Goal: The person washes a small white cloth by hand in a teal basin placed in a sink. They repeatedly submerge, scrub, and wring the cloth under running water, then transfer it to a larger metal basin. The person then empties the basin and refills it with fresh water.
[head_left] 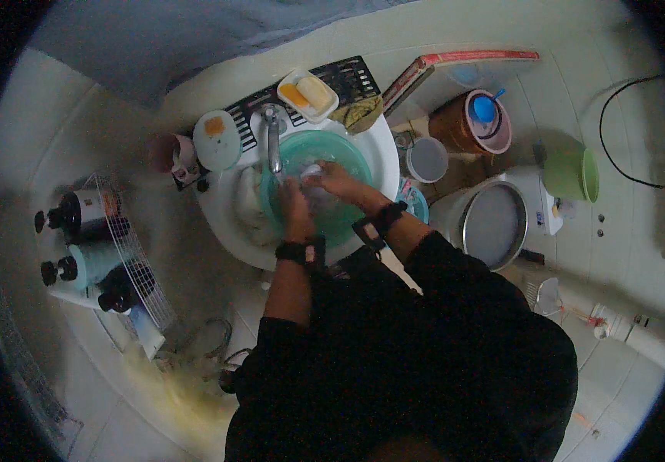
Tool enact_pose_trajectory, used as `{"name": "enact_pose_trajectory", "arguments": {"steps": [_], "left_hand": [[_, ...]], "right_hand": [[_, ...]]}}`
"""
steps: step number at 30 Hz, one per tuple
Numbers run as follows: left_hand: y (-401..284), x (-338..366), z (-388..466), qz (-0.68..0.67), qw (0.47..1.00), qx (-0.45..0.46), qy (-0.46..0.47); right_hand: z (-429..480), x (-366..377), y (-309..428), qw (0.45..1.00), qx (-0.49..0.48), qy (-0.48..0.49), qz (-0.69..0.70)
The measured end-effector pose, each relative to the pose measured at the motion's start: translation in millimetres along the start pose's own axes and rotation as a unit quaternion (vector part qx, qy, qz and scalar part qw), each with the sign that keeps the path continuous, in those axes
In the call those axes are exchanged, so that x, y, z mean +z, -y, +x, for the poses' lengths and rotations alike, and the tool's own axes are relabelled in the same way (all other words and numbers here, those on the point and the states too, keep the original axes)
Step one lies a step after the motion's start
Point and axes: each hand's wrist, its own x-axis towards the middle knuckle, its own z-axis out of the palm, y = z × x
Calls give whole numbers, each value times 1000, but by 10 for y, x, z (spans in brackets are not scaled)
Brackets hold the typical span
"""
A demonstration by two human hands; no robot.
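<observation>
A translucent green plastic basin point(347, 147) sits inside the white washbasin point(387, 167), under the chrome faucet point(273, 141). My right hand point(338, 182) is over the green basin, its fingers closed on a small white item point(311, 170), perhaps bunched cloth. Close beside it, below the spout, my left hand point(296, 205) is blurred, and its grip is hard to make out. Whatever lies beneath the hands in the basin is pale and indistinct. Pale cloth point(250, 199) lies in the washbasin, left of the green basin. Both wrists wear dark straps.
Behind the faucet a soap dish point(327, 110) holds yellow and cream bars, next to a greenish cloth point(361, 115). Buckets stand to the right, including a brown one point(448, 124) and a large metal-rimmed one point(465, 222). A wire rack point(136, 254) with pump bottles is at left.
</observation>
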Motion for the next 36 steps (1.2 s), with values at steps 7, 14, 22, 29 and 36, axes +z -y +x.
{"name": "enact_pose_trajectory", "arguments": {"steps": [7,14,22,29,36], "left_hand": [[-36,-75,84,-260,944,-115,169],[-181,93,-141,20,998,-60,22],[-204,225,-407,33,967,174,-184],[75,-35,-95,425,832,333,-126],[257,-128,339,487,847,212,-40]], "right_hand": [[-724,0,386,996,-67,38,50],[-470,-75,485,959,-123,-92,-239],[-276,-99,-89,942,-124,-242,-197],[-125,52,-552,855,-271,-106,-428],[284,210,-791,814,-300,-165,-469]]}}
